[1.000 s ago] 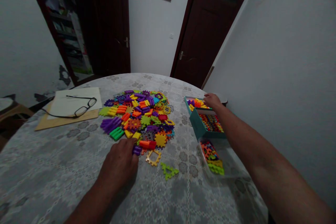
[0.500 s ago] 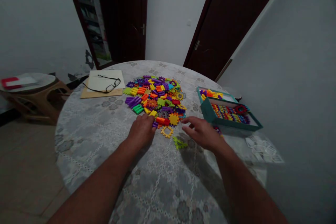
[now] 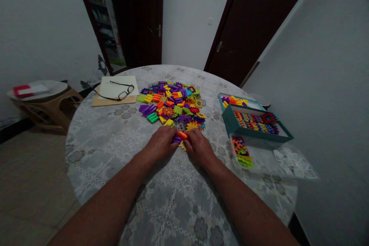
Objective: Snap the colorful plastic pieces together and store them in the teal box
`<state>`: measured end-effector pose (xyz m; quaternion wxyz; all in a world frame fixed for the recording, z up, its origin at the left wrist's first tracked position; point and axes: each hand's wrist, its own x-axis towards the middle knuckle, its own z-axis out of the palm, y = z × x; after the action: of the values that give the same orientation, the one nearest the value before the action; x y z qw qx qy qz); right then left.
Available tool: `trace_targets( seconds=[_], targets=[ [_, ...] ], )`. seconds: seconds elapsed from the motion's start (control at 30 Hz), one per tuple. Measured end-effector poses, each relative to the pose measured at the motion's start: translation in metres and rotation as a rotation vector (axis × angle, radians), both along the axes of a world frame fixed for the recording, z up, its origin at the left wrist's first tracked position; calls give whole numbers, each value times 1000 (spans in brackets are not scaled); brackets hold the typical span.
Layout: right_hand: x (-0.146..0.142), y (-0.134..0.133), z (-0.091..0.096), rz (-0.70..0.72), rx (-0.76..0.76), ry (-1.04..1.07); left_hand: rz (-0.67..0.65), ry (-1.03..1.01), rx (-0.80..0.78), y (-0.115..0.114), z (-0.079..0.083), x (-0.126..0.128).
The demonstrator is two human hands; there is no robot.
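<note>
A pile of colourful plastic gear-shaped and tube-like building pieces (image 3: 173, 103) lies on the round table. At its near edge, my left hand (image 3: 161, 142) is closed around a purple building piece (image 3: 176, 139), its fingertips partly hidden. Close beside it, my right hand (image 3: 200, 147) pinches an orange building piece (image 3: 182, 135) between thumb and fingers. Part of a yellow square piece (image 3: 182, 146) shows on the cloth between the two hands. A yellow gear piece (image 3: 192, 126) lies just beyond the right fingers.
On the right stand a teal box (image 3: 259, 132) with rows of colourful pieces, its lid (image 3: 253, 103) with more pieces, a clear tub (image 3: 235, 161) and a bag of white pieces (image 3: 295, 161). Glasses (image 3: 122, 95) rest on paper (image 3: 105, 84) at the left. A stool (image 3: 49, 107) stands beyond.
My right hand has moved left to the pile's near edge and taken hold of the orange piece. The clear tub has come into sight. The lime green piece on the cloth no longer shows.
</note>
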<state>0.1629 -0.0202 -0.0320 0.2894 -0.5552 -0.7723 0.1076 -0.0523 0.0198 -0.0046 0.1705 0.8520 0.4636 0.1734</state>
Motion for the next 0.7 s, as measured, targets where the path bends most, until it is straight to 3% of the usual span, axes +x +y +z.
trace_targets(
  seconds=[0.17, 0.27, 0.5, 0.7],
  targets=[
    [4, -9, 6, 71, 40, 79, -8, -172, -29, -4, 2, 5],
    [4, -14, 7, 104, 67, 107, -81, -240, -97, -5, 7, 7],
    [4, -12, 3, 101, 56, 105, -155, -290, -149, -2, 11, 6],
    [5, -10, 0, 80, 24, 44, -126, -290, -191, 1, 10, 4]
  ],
)
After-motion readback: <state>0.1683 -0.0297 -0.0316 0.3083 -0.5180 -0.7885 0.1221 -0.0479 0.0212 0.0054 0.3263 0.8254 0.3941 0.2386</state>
